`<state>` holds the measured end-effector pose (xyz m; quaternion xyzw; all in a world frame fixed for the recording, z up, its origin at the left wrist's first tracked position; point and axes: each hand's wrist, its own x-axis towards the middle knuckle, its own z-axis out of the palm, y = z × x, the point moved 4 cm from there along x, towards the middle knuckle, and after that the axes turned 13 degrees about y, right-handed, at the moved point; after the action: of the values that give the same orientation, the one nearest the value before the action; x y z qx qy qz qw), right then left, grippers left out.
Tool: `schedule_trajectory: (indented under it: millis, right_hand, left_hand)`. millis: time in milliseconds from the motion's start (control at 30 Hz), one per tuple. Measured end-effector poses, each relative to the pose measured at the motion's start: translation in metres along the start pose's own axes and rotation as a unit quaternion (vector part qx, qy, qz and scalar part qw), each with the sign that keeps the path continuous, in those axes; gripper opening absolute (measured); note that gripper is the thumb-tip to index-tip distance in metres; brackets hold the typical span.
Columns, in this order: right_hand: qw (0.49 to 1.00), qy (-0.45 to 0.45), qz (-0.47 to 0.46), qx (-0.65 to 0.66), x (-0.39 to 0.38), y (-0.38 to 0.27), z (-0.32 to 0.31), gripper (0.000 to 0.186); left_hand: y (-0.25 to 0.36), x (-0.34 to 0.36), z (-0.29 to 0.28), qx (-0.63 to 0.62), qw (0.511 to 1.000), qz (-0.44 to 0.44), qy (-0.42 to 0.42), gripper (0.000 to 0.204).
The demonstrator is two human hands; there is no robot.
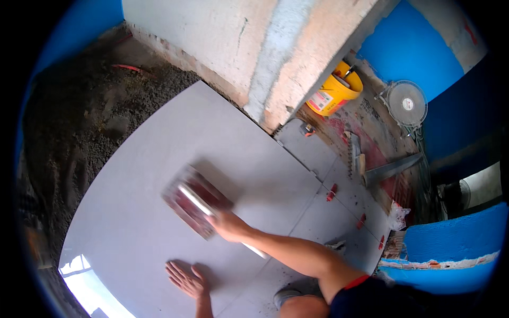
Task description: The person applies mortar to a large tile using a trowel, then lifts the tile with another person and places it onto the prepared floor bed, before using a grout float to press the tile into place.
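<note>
1. Running close by the wall (222, 47), in the head view, is the big grey tile's (132, 212) upper-right edge; dark rough mortar (79, 132) borders its left side.
2. Plenty of tile surface around the blurry reddish block-shaped tool (197, 201), which is mid-tile. Can't tell if it's touching.
3. Right hand (228, 225) is wrapped round its pale handle, forearm slanting in from lower right.
4. Left hand (188, 281): palm down, fingers spread, gripping nothing.

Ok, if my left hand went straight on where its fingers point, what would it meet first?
Probably nothing on the grey tile: your left hand would cross it and meet the dark, rough bed beyond its edge, though any height difference is unclear.
</note>
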<state>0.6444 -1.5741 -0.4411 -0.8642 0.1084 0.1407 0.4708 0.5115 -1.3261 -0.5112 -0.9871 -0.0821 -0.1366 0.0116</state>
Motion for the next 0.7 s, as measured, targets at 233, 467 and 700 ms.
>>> schedule_trajectory:
  millis: [233, 467, 700]
  right_hand:
    - [0.999, 0.017, -0.021, -0.03, -0.005, -0.094, -0.052, 0.053]
    - [0.932, 0.208, -0.256, 0.151, 0.061, -0.252, -0.108, 0.04]
    - [0.995, 0.055, 0.076, -0.044, 0.049, 0.006, -0.034, 0.065]
  left_hand:
    - [0.004, -0.005, -0.008, -0.021, 1.0, -0.006, -0.021, 0.072]
    - [0.002, -0.012, -0.006, -0.013, 1.0, 0.016, -0.017, 0.073]
    - [0.003, -0.009, -0.004, 0.012, 1.0, 0.016, -0.022, 0.074]
